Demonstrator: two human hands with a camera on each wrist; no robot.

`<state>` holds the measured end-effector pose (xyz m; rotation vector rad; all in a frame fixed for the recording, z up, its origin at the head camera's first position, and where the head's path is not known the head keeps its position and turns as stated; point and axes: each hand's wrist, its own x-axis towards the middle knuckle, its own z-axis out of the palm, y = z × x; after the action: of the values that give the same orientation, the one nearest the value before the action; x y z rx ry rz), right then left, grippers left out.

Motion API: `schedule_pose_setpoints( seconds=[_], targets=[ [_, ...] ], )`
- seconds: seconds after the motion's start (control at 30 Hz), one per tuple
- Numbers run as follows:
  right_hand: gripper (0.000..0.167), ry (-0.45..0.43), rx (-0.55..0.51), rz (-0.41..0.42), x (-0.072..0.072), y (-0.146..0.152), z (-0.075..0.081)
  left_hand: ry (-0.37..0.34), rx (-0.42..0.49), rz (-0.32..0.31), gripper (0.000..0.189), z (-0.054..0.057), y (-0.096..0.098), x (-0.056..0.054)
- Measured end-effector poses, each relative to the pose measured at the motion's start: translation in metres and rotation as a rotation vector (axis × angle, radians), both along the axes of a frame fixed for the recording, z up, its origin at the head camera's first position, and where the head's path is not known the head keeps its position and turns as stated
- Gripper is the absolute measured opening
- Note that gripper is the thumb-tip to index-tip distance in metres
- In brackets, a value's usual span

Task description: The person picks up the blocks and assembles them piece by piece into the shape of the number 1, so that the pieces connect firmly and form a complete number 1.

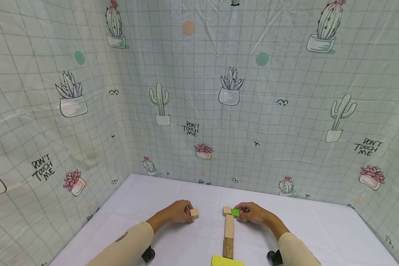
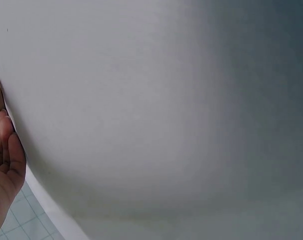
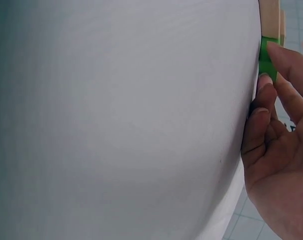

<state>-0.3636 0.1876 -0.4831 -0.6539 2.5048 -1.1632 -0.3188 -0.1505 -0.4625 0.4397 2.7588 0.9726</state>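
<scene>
My left hand [image 1: 180,211] pinches a small plain wooden cube [image 1: 194,213] at the table's middle left. Across from it, my right hand [image 1: 253,213] has thumb and fingers on a green cube [image 1: 235,212], which sits against another plain wooden cube [image 1: 227,211]. Below these two cubes a line runs toward me: a long light wooden block [image 1: 229,226], a darker brown block [image 1: 228,247] and a yellow block [image 1: 227,261] lying crosswise. The right wrist view shows the green block [image 3: 265,55] between thumb and fingertips. Only part of the left hand [image 2: 7,155] appears in the left wrist view.
A white table surface [image 1: 173,244] lies under everything. Behind and to the left hangs a cactus-printed grid cloth [image 1: 199,111], meeting the table's far edge. Dark wrist devices [image 1: 148,254] show under both forearms.
</scene>
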Motion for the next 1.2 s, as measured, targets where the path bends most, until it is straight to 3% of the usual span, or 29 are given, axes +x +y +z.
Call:
schedule_pose_setpoints(
  seconds=[0.47, 1.2],
  targets=[
    [0.032, 0.006, -0.002, 0.000, 0.002, 0.000, -0.001, 0.000, -0.001, -0.043, 0.025, -0.001, 0.015, -0.001],
    [0.033, -0.010, -0.013, 0.003, 0.002, 0.001, 0.002, -0.003, -0.025, -0.040, 0.027, 0.003, 0.030, -0.004]
  ],
)
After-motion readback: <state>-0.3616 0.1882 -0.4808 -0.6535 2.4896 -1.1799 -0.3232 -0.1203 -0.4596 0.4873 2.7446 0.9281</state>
